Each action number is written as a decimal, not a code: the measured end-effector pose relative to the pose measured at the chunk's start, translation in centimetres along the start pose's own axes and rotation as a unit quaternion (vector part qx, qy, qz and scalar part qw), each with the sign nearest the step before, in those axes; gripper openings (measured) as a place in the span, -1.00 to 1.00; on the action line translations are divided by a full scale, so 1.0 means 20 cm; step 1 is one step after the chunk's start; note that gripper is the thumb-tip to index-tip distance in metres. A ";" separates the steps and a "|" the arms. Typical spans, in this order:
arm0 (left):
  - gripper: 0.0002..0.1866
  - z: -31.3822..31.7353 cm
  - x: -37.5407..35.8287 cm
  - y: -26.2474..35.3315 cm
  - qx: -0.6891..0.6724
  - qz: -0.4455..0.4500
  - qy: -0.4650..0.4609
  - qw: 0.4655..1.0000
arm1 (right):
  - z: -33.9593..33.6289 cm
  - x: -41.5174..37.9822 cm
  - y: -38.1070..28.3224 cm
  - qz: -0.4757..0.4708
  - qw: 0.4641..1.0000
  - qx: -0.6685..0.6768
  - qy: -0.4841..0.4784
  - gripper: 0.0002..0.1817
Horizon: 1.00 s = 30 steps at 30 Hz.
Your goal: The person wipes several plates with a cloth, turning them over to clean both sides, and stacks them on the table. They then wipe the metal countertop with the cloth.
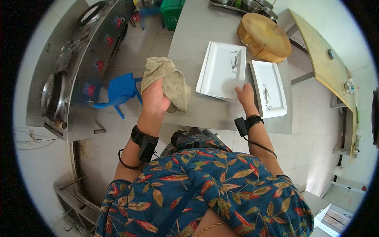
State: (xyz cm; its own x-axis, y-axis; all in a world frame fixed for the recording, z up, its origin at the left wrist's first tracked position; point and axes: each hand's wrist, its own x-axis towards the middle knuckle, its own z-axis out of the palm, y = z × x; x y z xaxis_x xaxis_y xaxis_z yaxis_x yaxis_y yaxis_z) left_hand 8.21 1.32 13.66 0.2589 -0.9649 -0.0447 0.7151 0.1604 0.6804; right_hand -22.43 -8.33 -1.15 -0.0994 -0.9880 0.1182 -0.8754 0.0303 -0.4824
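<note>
A beige cloth is bunched in my left hand, raised at the left edge of the steel table; the cloth covers most of my fingers. White rectangular plates lie stacked on the table, the top one printed with a dark grey design near its right side. My right hand is closed at the lower right corner of the top plate, thumb and fingers on its rim. Just right of that hand rests another white rectangular plate with a similar dark design.
A thick round wooden chopping block stands behind the plates on the steel table. Metal bowls sit at the far end. On the left are a blue plastic stool and a steel stove with woks. A green bin stands beyond.
</note>
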 end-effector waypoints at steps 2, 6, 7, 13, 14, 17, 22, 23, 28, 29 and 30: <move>-0.75 -0.02 0.02 -0.01 -0.020 -0.034 -0.020 0.999 | -0.05 0.01 0.01 0.085 0.979 0.184 -0.040 -0.71; -0.70 -0.03 0.05 -0.07 0.010 -0.053 -0.050 0.997 | -0.08 -0.02 0.01 0.149 0.866 0.467 -0.097 -0.59; -0.69 -0.02 0.06 -0.10 0.013 -0.053 -0.057 0.997 | -0.09 -0.03 0.01 0.154 0.843 0.506 -0.096 -0.58; -0.53 0.11 0.12 -0.23 0.131 -0.011 -0.183 0.974 | -0.30 -0.20 -0.14 0.115 0.830 0.543 -0.047 -0.54; -0.49 0.14 0.13 -0.24 0.185 0.016 -0.245 0.952 | -0.36 -0.22 -0.18 0.091 0.842 0.529 -0.052 -0.55; -0.40 0.28 0.13 -0.35 0.407 0.128 -0.365 0.828 | -0.56 -0.31 -0.32 0.024 0.865 0.497 -0.071 -0.54; -0.30 0.50 0.14 -0.50 0.687 0.301 -0.378 0.544 | -0.72 -0.45 -0.42 -0.071 0.863 0.496 -0.070 -0.50; -0.30 0.54 0.17 -0.50 0.684 0.326 -0.344 0.555 | -0.77 -0.45 -0.40 -0.073 0.845 0.523 -0.088 -0.51; -0.37 0.79 0.31 -0.32 0.585 0.116 -0.352 0.722 | -0.86 -0.46 -0.34 -0.049 0.843 0.527 -0.100 -0.48; -0.36 0.75 0.35 -0.46 0.645 0.175 -0.389 0.634 | -0.88 -0.45 -0.32 -0.055 0.849 0.519 -0.090 -0.48; -0.36 0.78 0.32 -0.50 0.648 0.242 -0.392 0.607 | -0.88 -0.43 -0.31 -0.062 0.854 0.510 -0.079 -0.48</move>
State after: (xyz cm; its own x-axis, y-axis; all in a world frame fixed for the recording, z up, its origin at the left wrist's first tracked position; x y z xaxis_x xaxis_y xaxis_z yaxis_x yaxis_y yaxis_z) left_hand -7.44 -9.67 17.88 -0.5160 -0.7539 0.4067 -0.5636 0.6563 0.5016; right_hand -24.57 2.68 16.11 0.1009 -0.9845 0.1437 0.0015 -0.1443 -0.9895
